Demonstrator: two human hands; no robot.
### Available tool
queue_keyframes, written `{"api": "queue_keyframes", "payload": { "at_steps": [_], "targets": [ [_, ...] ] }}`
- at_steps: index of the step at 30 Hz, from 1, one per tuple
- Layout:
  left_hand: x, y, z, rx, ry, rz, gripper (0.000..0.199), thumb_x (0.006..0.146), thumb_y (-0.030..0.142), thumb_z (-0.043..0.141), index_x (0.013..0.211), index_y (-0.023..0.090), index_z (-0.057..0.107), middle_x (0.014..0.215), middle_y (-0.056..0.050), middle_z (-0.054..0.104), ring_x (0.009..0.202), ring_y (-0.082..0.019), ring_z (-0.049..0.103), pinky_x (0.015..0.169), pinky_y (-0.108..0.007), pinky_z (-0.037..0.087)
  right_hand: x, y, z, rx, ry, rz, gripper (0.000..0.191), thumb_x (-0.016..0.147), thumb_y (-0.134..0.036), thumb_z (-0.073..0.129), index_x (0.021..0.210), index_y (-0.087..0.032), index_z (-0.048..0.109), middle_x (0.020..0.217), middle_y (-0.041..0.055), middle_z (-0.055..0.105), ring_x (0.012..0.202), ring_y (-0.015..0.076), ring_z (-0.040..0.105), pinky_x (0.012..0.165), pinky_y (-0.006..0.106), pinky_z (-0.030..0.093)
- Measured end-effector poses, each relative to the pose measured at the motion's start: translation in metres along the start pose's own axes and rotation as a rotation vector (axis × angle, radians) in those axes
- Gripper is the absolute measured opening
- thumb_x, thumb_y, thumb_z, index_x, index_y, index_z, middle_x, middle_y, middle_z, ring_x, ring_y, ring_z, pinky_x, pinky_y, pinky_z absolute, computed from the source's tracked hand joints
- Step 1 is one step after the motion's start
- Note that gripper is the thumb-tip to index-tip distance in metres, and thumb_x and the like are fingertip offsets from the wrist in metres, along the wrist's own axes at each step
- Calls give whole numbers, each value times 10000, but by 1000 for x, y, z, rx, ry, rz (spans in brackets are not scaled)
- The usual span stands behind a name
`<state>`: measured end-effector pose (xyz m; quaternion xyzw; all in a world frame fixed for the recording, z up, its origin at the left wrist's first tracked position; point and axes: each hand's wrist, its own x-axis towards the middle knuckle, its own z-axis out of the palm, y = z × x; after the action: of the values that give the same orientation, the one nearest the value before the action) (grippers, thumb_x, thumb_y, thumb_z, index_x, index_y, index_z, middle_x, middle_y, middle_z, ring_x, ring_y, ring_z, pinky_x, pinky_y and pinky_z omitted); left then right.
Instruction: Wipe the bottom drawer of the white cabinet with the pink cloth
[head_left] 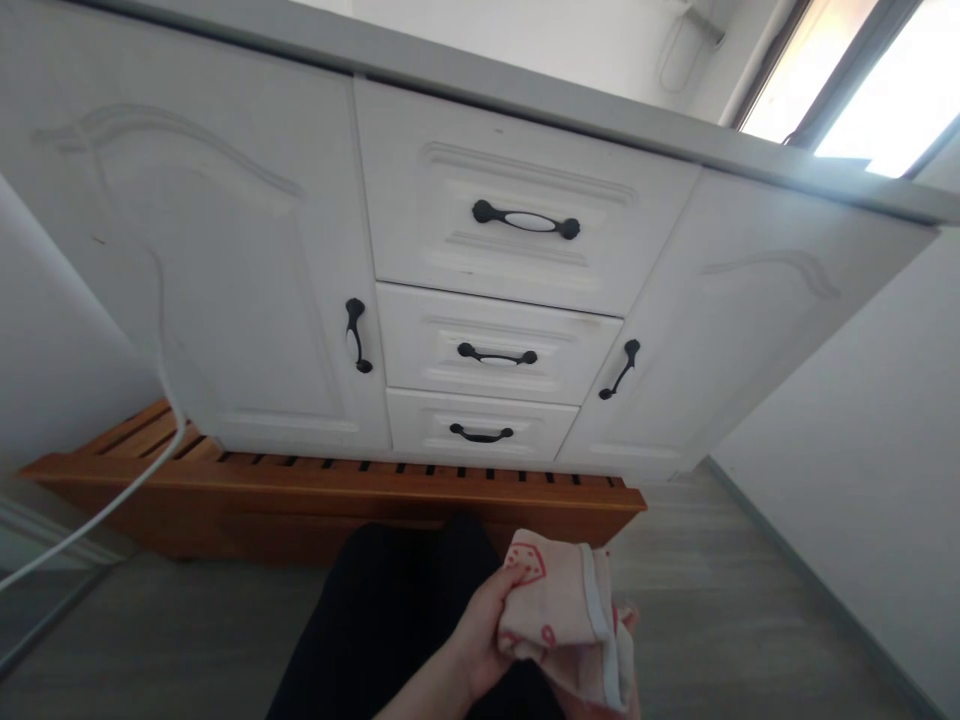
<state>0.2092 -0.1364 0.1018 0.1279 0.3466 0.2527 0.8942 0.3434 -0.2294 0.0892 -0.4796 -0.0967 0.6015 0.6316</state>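
Observation:
A folded pink cloth (555,595) with red patterns and a pale edging is held low in front of me, right of the middle of the view. My left hand (484,625) grips its left side, with the thumb on top. Behind the cloth, my right hand (632,618) is mostly covered; only a bit of it shows at the cloth's right side, and its fingers cannot be made out.
A white cabinet (225,260) with dark handles and a grey top edge stands ahead. Below its front lies a low brown slatted wooden piece (337,495). A white cable (135,485) hangs at the left. A white wall (847,400) rises at the right.

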Motion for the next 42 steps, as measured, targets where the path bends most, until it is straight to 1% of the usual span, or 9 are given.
{"api": "queue_keyframes", "payload": {
  "at_steps": [4, 8, 15, 21, 24, 27, 32, 37, 42],
  "targets": [
    [0, 5, -10, 380, 39, 292, 425, 732, 452, 755, 1040, 165, 696, 1036, -69, 757, 958, -208, 663, 874, -289, 490, -5, -3, -1, 147, -44, 118, 802, 699, -781, 683, 1301, -252, 670, 1349, 132, 674, 1410, 396, 465, 1083, 648, 423],
    [3, 10, -17, 559, 53, 371, 469, 837, 494, 608, 1183, 183, 663, 1164, -91, 736, 1113, -284, 644, 1027, -408, 453, -5, -15, 5, 104, 26, 211, 761, 686, -651, 796, 1264, -169, 680, 1249, 167, 723, 1305, 380, 579, 1024, 573, 499],
    [-6, 2, 6, 1070, 146, 627, 532, 937, 355, 507, 1443, 194, 542, 1493, -116, 557, 1375, -309, 505, 1200, -437, 303, 11, 7, 26, -111, 243, -55, 1019, 535, -547, 931, 1416, -182, 570, 1226, 118, 740, 1248, 328, 631, 1071, 437, 496],
    [-24, -16, 29, 1393, 120, 589, 625, 936, 236, 426, 1556, 216, 350, 1660, -62, 279, 1545, -305, 255, 1243, -497, 212, 5, 11, 59, 45, 185, -136, 799, 765, -712, 686, 1415, -261, 576, 1391, 60, 653, 1411, 244, 488, 1155, 403, 437],
    [-27, -22, 29, 1345, 35, 624, 670, 915, 246, 478, 1565, 249, 318, 1672, -17, 241, 1569, -277, 183, 1277, -482, 145, 3, 6, 61, 43, 170, -132, 749, 749, -609, 771, 1391, -269, 589, 1436, 42, 618, 1403, 238, 495, 1178, 406, 413],
    [-24, -22, 25, 1164, -42, 605, 661, 849, 248, 567, 1503, 249, 463, 1647, -24, 331, 1561, -277, 210, 1293, -475, 131, 5, -3, 50, 69, 199, -123, 669, 683, -547, 850, 1243, -221, 683, 1340, 64, 683, 1351, 264, 548, 1162, 398, 429],
    [-21, -10, 16, 718, 105, 641, 643, 795, 341, 664, 1408, 189, 544, 1567, -119, 450, 1494, -289, 338, 1277, -440, 190, 8, -23, 38, 93, 111, -32, 662, 652, -673, 811, 1082, -177, 729, 1158, 124, 749, 1233, 344, 630, 1014, 477, 547],
    [-29, -8, 17, 230, -121, 223, 930, 737, 515, 777, 1496, 214, 333, 1540, -145, 464, 1380, -291, 497, 1121, -395, 434, 11, -19, 43, -27, 326, -198, 788, 678, -717, 764, 1236, -170, 661, 1232, 106, 724, 1216, 317, 634, 1028, 422, 530],
    [-30, -5, 19, 210, -70, 112, 797, 623, 349, 873, 1317, 231, 499, 1241, -78, 655, 942, -180, 673, 797, -305, 552, 15, -22, 23, -261, 352, -236, 917, 733, -716, 706, 1417, -133, 526, 1334, 133, 672, 1270, 319, 594, 1087, 416, 471]
  ]
}}
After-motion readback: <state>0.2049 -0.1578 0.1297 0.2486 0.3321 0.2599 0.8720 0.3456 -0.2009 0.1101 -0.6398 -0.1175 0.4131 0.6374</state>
